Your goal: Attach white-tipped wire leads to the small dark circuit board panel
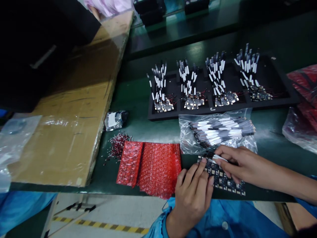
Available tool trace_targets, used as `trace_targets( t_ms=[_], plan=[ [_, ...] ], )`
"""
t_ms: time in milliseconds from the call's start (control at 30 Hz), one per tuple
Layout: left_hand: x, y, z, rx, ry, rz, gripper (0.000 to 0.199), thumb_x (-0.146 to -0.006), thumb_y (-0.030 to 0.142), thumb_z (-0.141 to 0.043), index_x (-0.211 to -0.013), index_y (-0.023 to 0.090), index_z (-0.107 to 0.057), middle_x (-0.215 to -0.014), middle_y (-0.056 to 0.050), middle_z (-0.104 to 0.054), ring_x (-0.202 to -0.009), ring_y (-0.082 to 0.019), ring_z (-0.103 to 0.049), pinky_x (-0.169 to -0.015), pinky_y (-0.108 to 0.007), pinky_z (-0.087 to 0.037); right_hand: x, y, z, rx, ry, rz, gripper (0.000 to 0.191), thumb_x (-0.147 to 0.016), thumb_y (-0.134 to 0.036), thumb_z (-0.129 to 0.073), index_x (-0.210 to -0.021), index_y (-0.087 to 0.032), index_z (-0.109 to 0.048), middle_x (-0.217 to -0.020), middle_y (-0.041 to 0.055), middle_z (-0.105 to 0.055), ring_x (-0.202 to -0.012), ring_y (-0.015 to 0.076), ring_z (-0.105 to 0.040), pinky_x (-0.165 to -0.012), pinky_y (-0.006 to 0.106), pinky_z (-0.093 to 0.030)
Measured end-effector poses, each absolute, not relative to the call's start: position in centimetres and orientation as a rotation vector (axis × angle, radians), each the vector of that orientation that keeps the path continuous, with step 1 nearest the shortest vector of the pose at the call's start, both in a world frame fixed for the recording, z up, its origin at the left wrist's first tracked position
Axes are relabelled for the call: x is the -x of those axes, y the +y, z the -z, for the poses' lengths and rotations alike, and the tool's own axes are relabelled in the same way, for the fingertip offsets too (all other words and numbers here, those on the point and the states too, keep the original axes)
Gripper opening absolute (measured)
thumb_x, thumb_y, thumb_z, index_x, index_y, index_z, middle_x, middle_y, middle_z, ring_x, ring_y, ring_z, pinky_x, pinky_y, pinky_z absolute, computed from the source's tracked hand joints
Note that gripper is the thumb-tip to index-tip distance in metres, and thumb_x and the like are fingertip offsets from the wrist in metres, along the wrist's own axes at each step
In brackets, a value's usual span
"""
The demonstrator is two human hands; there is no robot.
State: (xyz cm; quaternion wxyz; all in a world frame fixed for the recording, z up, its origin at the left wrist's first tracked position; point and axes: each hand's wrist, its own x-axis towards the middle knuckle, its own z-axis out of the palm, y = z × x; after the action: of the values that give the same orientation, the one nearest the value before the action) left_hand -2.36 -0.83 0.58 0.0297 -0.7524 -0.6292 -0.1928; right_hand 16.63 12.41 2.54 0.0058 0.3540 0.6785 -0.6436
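Overhead light glints off the red bubble wrap (159, 168), the plastic bag (184, 132) and the film on the cardboard (74, 138), while the upper left sinks into near-black shadow. Soft pale reflections streak the dark green table (138, 125). Fine detail is slightly smeared, and the scene stretches toward the edges.

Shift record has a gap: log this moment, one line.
left hand on dark flat circuit panel | right hand pinching slim white strip over panel | nearby: red bubble wrap, clear plastic bag
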Motion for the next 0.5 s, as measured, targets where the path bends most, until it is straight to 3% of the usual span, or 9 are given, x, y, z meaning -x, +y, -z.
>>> trace_targets(
  t_ms=[500],
  plan=[
    [2.3, -0.79, -0.36, 2.305, -1.906, 0.556, 0.018, -0.098, 0.035, -0.055, -0.104, 0.025, -0.068, -0.135, 0.005, -0.062, -0.115, -0.014, -0.066, -0.094, -0.033, -0.047, -16.59, 12.42, -2.46, -1.12, 2.111, 2.021, 0.021, -0.108, -0.047, -0.045, -0.111, -0.028, -0.053, -0.062, -0.0092, -0.063, -0.047, 0.014, -0.065, -0.049, 0.023, -0.05]
  ],
)
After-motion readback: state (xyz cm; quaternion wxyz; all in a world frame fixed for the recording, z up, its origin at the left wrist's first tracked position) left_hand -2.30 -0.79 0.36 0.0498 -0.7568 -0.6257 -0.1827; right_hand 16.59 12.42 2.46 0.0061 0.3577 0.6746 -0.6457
